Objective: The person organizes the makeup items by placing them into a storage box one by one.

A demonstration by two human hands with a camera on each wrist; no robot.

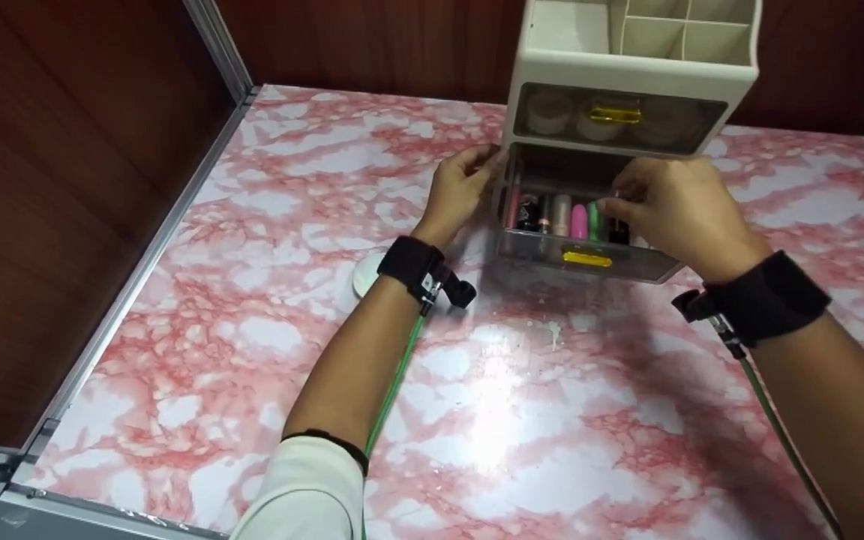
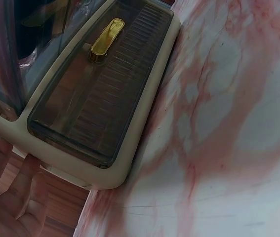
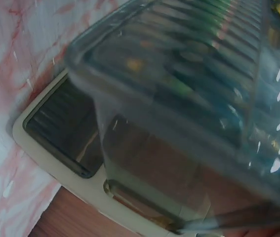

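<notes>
A cream cosmetics organizer point(image 1: 739, 79) stands at the back, its smoky clear drawer point(image 1: 537, 251) pulled out. In the drawer lie several tubes side by side, among them a pink tube point(image 1: 579, 222), a green tube point(image 1: 593, 221) and a black tube point(image 1: 618, 231). My right hand point(image 1: 676, 210) reaches in from the right, thumb and forefinger pinching at the upper end of the black tube; the other fingers are curled and partly hide it. With relaxed fingers my left hand point(image 1: 454, 191) rests against the organizer's left side; the left wrist view shows its fingers point(image 2: 28, 197) at the cream edge.
Above is a closed drawer point(image 1: 552, 139) with round jars behind its front; a lower closed drawer point(image 2: 80, 98) shows in the left wrist view. A white round item point(image 1: 367, 274) lies beside my left wrist on the marbled table point(image 1: 267, 330). Wooden panels point(image 1: 79, 187) stand around.
</notes>
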